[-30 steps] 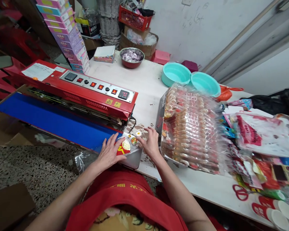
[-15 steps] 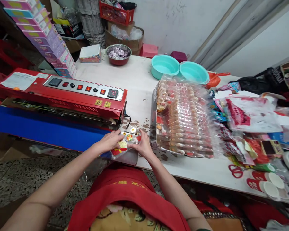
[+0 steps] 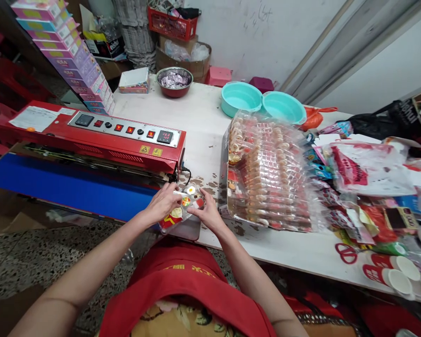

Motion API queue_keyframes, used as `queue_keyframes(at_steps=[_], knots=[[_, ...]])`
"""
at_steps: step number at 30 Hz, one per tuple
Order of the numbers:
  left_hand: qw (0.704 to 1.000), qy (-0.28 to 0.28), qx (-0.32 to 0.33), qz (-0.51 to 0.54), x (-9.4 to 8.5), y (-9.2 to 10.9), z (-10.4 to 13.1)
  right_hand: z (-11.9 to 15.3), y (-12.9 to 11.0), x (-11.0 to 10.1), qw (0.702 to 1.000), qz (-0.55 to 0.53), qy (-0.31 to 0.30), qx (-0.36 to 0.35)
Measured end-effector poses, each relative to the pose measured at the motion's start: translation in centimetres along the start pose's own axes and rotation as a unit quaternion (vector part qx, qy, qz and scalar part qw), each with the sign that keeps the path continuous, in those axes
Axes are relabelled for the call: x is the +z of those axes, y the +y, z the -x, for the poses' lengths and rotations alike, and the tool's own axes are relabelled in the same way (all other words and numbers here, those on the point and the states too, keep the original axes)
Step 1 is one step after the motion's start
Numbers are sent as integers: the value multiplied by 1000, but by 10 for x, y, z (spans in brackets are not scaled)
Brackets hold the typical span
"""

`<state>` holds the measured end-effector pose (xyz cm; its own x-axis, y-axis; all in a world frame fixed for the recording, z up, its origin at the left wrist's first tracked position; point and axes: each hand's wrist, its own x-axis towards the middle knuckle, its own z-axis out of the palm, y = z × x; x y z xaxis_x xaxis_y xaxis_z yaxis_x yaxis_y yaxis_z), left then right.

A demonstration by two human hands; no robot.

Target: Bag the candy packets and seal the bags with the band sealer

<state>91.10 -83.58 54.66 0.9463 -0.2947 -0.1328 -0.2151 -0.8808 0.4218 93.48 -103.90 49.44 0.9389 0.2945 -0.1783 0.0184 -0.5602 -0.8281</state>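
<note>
Between my two hands is a clear plastic packet [image 3: 176, 215] of small toy food pieces, with a fried egg, a round pizza-like piece and red and yellow parts showing through. My left hand [image 3: 164, 202] grips its upper left edge, fingers bent over the film. On the other side my right hand [image 3: 208, 210] holds the right edge between thumb and fingers. The packet is tilted at the right end of the red sealing machine [image 3: 126, 145], close to its blue conveyor belt [image 3: 73, 185].
A box of stacked clear packets [image 3: 270, 178] stands to the right on the white table [image 3: 203, 121]. Behind it are turquoise basins [image 3: 241, 97] and a metal bowl of sachets [image 3: 174, 83]. Red scissors [image 3: 346, 253], paper cups [image 3: 398, 281] and piled packaging lie far right.
The packet has turned slightly and moved a little left and up in my hands. My left hand has shifted its fingers along its upper edge. The view has shifted slightly.
</note>
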Motion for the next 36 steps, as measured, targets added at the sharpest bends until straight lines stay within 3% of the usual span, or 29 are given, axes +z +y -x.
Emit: queue_keyframes(at_steps=[4,8,11,13,15,17,19,21,24,30,36], knots=[[998,54,1,25,2,12,-18,1,-6,-12,998,9,-38,-54],[986,104,-3,128,9,19,-33,-2,-9,-17,992,-5,-105,-62],[965,130,-27,224,18,19,-33,-8,-9,-21,992,-80,-94,-38],[937,162,-84,299,24,16,-30,-11,-13,-23,988,-127,-81,-33],[877,179,-183,406,27,11,-26,-12,-18,-25,982,-169,-74,-39],[780,153,-281,538,27,7,-22,-14,-22,-25,972,-223,-71,-23],[686,123,-336,634,25,4,-19,-16,-24,-23,957,-277,-78,31],[641,127,-353,669,22,3,-18,-20,-24,-18,942,-314,-75,94],[630,186,-351,668,25,3,-19,-24,-22,-11,934,-328,-47,135],[595,297,-362,653,43,-5,-31,-38,-27,3,925,-356,-7,136],[570,229,-377,694,36,-31,-18,-74,-28,20,922,-363,3,133]])
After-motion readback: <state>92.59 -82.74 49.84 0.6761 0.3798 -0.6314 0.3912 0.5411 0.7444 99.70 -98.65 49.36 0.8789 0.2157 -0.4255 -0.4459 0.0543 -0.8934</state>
